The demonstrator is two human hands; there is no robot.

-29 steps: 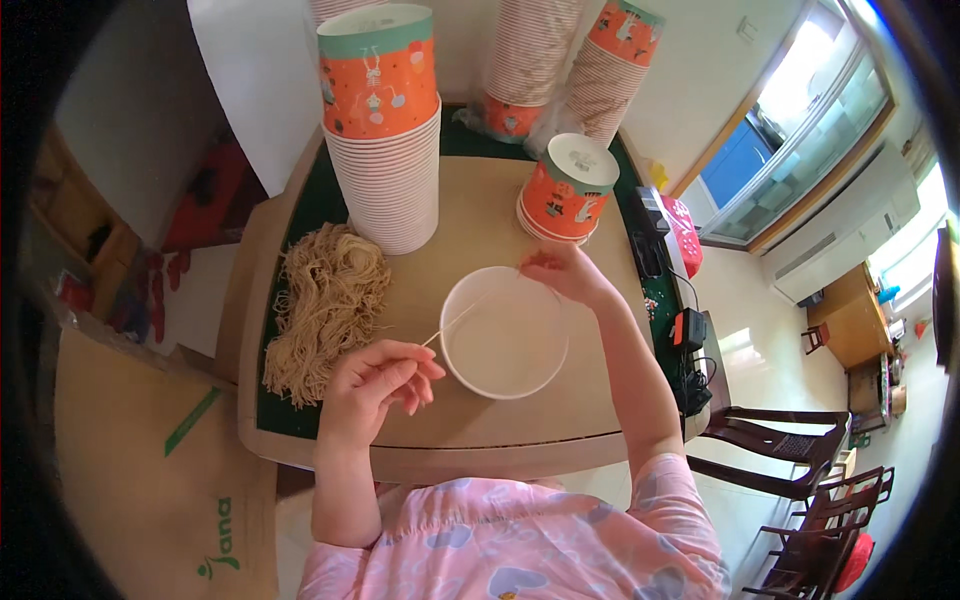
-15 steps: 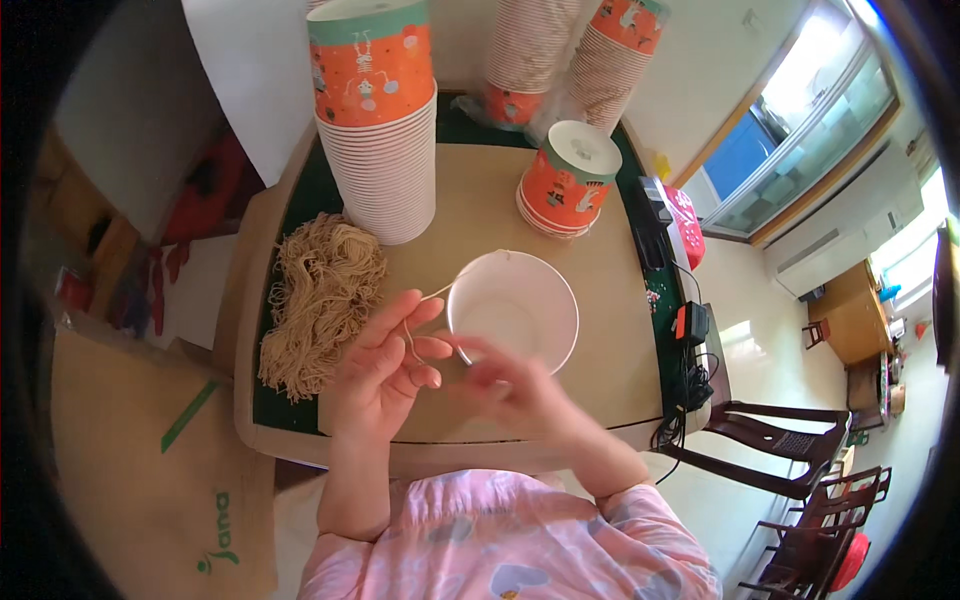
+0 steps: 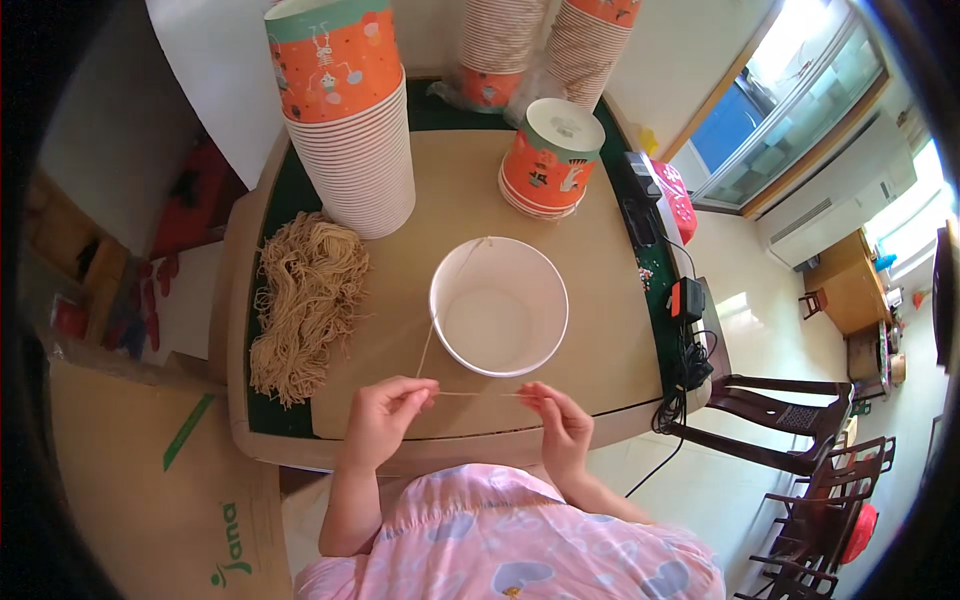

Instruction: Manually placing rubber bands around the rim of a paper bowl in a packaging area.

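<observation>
A beige string [image 3: 457, 393] stretches between my two hands, just in front of the table's near edge side of a white paper bucket [image 3: 500, 320]. My left hand [image 3: 382, 418] pinches the string between thumb and fingers. My right hand [image 3: 562, 430] pinches it too, near its end. From my left hand the string also runs up over the bucket's left rim, to a spot at the far rim. How it is fixed there is too small to tell. The bucket stands upright, mouth up. Left of it lies a loose bundle of beige strings [image 3: 310, 305].
A tall stack of paper buckets [image 3: 350, 150] stands behind the string bundle. A short upside-down stack of orange buckets [image 3: 548, 165] is at the back right, with more wrapped stacks [image 3: 500, 45] behind. Black cables [image 3: 690, 365] line the right edge; a cardboard box [image 3: 130, 460] is at left.
My right hand has moved down and now pinches the string. My left hand has turned over, lowered and closed on it. The string between them is now straight.
</observation>
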